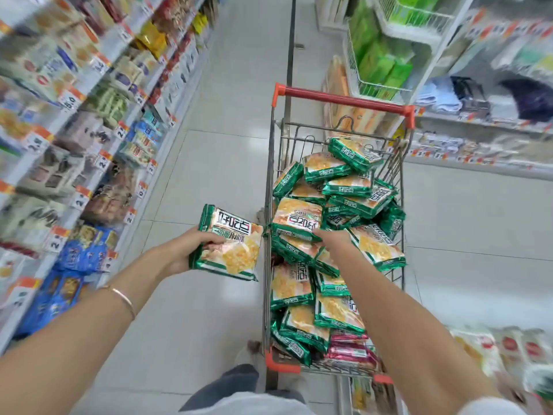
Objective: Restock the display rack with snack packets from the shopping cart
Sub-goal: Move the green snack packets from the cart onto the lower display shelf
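Head view: left fingers (213, 241) grip one snack packet (232, 244); right fingers (320, 234) pinch a cart packet (297, 218).

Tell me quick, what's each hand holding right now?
Left hand: holding a green snack packet.
Right hand: on a piled packet in the shopping cart; grip cannot be told.

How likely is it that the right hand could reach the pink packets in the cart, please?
Probably yes: the pink packets lie partly uncovered at the cart's near end; nothing blocks the right hand.

Head-worn wide view, downward, close above cart (344, 99)
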Demonstrator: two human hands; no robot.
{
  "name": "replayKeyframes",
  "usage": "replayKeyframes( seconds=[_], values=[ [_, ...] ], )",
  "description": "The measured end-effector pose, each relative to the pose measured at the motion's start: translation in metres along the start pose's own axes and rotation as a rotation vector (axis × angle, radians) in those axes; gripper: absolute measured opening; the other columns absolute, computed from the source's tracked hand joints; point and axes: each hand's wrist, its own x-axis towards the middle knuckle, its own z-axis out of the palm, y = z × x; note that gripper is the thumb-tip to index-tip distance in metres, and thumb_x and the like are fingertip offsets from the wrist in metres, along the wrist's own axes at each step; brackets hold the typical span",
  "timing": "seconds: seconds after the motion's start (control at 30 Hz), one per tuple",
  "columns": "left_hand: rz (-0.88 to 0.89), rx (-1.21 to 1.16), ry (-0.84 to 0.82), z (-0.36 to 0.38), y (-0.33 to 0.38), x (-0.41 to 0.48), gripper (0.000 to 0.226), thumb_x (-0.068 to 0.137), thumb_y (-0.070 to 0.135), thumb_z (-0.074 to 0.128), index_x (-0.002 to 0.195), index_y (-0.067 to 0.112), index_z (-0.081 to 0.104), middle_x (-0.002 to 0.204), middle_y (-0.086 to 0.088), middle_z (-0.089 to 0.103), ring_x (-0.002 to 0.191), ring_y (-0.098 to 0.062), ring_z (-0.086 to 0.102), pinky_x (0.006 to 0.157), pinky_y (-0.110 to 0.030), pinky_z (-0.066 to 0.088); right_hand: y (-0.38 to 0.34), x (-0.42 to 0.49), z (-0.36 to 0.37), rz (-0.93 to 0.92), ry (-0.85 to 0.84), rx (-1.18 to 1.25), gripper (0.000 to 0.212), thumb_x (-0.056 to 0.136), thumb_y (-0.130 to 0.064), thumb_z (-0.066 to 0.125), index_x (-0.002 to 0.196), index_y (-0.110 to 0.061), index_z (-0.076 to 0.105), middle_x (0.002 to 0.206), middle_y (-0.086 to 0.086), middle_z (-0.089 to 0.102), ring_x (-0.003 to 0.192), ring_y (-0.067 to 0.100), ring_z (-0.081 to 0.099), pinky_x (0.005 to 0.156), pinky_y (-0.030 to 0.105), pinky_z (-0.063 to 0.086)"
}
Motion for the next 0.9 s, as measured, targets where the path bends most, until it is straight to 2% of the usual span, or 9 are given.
replayKeyframes(
  seconds=[0.07,0.13,0.2,0.27,0.37,0.47,0.57,0.77,0.9],
  values=[
    [-0.033,-0.023,0.043,-0.011,0.004,0.002,0.01,0.093,0.005,0.058,0.099,0.009,0.065,0.072,-0.004,0.074,0.057,-0.017,0.07,0.056,-0.029,0.059,0.001,0.002,0.005,-0.046,0.065,0.088,0.045,0.083,-0.031,0.08,0.107,0.003,0.062,0.096,0.01,0.062,0.065,0.019,0.053,0.057,0.028,0.047],
    [-0.052,-0.071,0.071,-0.018,0.009,0.006,0.008,0.09,0.009,0.057,0.092,0.01,0.065,0.071,-0.004,0.072,0.057,-0.018,0.069,0.058,-0.028,0.058,0.0,-0.006,0.0,-0.175,0.1,0.071,0.032,0.086,-0.027,0.077,0.1,0.0,0.067,0.095,0.006,0.064,0.078,0.021,0.06,0.071,0.029,0.052],
    [-0.044,-0.15,0.14,-0.02,0.014,0.013,0.009,0.086,0.011,0.053,0.082,0.012,0.061,0.068,-0.004,0.066,0.054,-0.02,0.063,0.056,-0.027,0.056,0.001,-0.025,-0.018,-0.34,0.111,0.001,0.028,0.089,-0.024,0.074,0.105,-0.001,0.07,0.093,0.005,0.066,0.073,0.017,0.059,0.064,0.024,0.05],
    [-0.021,-0.192,0.163,-0.015,0.022,0.019,0.007,0.08,0.016,0.052,0.079,0.015,0.059,0.076,-0.005,0.061,0.062,-0.023,0.06,0.057,-0.028,0.055,-0.001,-0.042,-0.045,-0.495,0.074,-0.071,0.019,0.091,-0.021,0.071,0.099,-0.004,0.07,0.086,0.005,0.067,0.068,0.017,0.058,0.055,0.022,0.044],
    [0.002,-0.15,0.124,0.007,0.035,0.027,0.01,0.076,0.027,0.055,0.078,0.017,0.057,0.077,-0.003,0.06,0.061,-0.022,0.059,0.056,-0.025,0.052,-0.013,-0.06,-0.086,-0.623,-0.115,-0.079,0.005,0.094,-0.018,0.066,0.091,-0.014,0.068,0.088,0.017,0.067,0.079,0.024,0.059,0.071,0.032,0.05],
    [0.042,-0.038,0.095,0.04,0.042,0.036,0.031,0.097,0.04,0.046,0.081,0.017,0.06,0.072,-0.005,0.067,0.049,-0.015,0.059,0.051,-0.022,0.049,-0.029,-0.066,-0.106,-0.607,-0.239,-0.04,0.01,0.099,-0.016,0.057,0.097,-0.022,0.064,0.092,0.01,0.063,0.084,0.022,0.059,0.08,0.039,0.049],
    [0.044,0.148,-0.051,0.075,0.045,0.038,0.044,0.097,0.059,0.043,0.096,0.019,0.062,0.092,-0.011,0.072,0.066,-0.025,0.069,0.069,-0.034,0.054,-0.04,-0.077,-0.097,-0.565,-0.342,-0.055,0.017,0.101,-0.018,0.054,0.117,-0.023,0.058,0.095,0.0,0.055,0.07,0.013,0.048,0.062,0.025,0.038],
    [-0.101,0.211,-0.345,0.119,0.043,0.031,0.118,0.056,0.088,0.057,0.141,0.007,0.044,0.117,-0.017,0.071,0.1,-0.033,0.072,0.078,-0.039,0.059,-0.037,-0.097,-0.059,-0.649,-0.345,-0.071,0.039,0.098,-0.019,0.06,0.135,-0.023,0.051,0.123,-0.007,0.054,0.108,0.002,0.051,0.094,0.024,0.04],
    [-0.129,0.239,-0.471,0.123,0.038,0.025,0.084,0.055,0.073,0.075,0.111,0.012,0.065,0.104,-0.009,0.075,0.09,-0.024,0.072,0.081,-0.033,0.056,-0.026,-0.094,-0.063,-0.658,-0.324,-0.068,0.042,0.095,-0.019,0.064,0.135,-0.024,0.053,0.121,-0.002,0.058,0.102,-0.004,0.056,0.085,0.015,0.041]
  ],
)
